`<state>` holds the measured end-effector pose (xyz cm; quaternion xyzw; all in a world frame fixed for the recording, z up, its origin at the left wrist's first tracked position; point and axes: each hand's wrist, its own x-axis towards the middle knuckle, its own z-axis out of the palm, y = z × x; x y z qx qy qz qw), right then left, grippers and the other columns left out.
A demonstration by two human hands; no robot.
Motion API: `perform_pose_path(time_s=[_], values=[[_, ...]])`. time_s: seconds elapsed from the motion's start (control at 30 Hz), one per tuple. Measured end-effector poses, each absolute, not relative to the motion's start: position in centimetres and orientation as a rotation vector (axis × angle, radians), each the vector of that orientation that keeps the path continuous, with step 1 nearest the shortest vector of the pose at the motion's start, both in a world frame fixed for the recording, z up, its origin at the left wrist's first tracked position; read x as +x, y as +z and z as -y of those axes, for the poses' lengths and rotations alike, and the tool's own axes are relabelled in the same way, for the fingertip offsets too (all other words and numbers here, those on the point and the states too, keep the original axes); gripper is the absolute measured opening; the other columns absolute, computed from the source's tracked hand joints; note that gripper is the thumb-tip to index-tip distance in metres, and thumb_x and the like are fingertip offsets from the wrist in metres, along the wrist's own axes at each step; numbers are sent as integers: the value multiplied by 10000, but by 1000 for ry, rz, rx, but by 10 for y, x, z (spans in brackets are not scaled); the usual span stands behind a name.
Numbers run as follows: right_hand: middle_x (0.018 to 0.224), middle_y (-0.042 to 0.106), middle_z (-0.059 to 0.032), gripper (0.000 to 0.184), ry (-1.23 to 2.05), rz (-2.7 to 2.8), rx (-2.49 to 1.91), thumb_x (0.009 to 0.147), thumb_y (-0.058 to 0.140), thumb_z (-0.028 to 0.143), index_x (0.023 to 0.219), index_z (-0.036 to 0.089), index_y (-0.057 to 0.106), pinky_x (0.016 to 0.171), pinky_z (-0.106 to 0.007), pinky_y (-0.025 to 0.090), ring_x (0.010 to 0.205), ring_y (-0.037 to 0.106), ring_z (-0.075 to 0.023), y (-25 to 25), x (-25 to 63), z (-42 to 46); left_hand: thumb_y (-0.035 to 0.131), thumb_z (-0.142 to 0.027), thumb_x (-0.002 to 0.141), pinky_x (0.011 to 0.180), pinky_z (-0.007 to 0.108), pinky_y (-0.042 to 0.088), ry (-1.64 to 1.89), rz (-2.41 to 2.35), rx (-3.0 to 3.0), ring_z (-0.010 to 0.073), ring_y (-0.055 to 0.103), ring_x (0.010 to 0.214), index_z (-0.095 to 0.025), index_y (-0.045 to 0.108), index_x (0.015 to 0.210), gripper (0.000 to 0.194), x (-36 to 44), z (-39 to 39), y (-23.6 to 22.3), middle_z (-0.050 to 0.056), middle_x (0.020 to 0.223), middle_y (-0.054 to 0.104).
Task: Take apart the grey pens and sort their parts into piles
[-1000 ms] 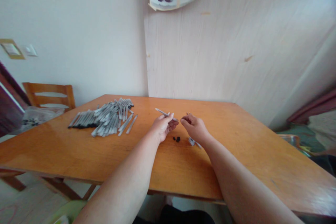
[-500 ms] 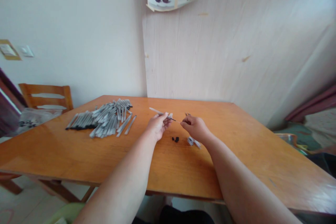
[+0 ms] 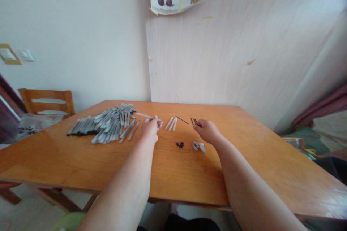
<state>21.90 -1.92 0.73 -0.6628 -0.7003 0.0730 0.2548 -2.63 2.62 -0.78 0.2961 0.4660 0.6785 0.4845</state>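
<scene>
Orange-brown wood makes the wide table (image 3: 244, 158) before us. On its left part we see a big heap of grey translucent pens with black ends (image 3: 110, 124). Our left hand (image 3: 149, 129) is near this heap, its fingers closed around one slim translucent pen tube (image 3: 144, 116). Our right hand (image 3: 207, 130) has thumb and finger pinched together, and they seem to hold the end of a thin dark refill (image 3: 182, 120). Between our hands lie three clear empty tubes (image 3: 170, 124). Just beside the right fingers are short dark sticks (image 3: 192, 120). Nearer to us lie small clear plastic caps (image 3: 199, 147) and, smallest, little black plugs (image 3: 180, 145).
</scene>
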Motion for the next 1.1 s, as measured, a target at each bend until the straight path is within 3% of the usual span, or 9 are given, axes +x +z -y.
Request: perform_pose_path(time_s=[0.2, 0.37, 0.5, 0.73, 1.1], values=[[883, 712, -110, 308, 180, 1625, -2143, 863, 474, 392, 889, 197, 711, 586, -264, 359, 786, 637, -208, 9, 230, 15, 611, -260, 815, 598, 234, 450, 1543, -1545, 1192, 131, 608, 619, -177, 587, 767, 99, -25, -32, -23, 1, 645, 601], [999, 719, -131, 302, 229, 1562, -2253, 848, 467, 359, 930, 198, 710, 646, -290, 434, 905, 668, -255, 7, 230, 16, 645, -285, 800, 711, 266, 456, 1357, -1889, 1503, 178, 659, 807, -185, 586, 955, 194, -26, -33, -26, 65, 871, 693], [1054, 713, -144, 297, 267, 1541, -2306, 832, 492, 352, 954, 199, 715, 716, -321, 479, 967, 670, -274, 5, 226, 16, 655, -300, 803, 767, 284, 452, 1185, -2071, 1631, 206, 665, 897, -183, 541, 1062, 306, -27, -29, -22, 100, 938, 701], [1062, 710, -152, 327, 309, 1564, -2317, 834, 511, 406, 966, 193, 722, 761, -344, 498, 992, 668, -282, 4, 224, 16, 590, -333, 842, 742, 299, 448, 953, -2164, 1807, 230, 664, 926, -203, 615, 952, 173, -32, -24, -17, 96, 962, 718], [987, 723, -148, 335, 280, 1564, -2252, 860, 469, 415, 899, 192, 715, 688, -294, 466, 924, 677, -258, 4, 224, 17, 522, -293, 856, 762, 310, 470, 766, -2210, 2002, 248, 672, 933, -183, 729, 925, 245, -36, -23, -20, 131, 967, 728]])
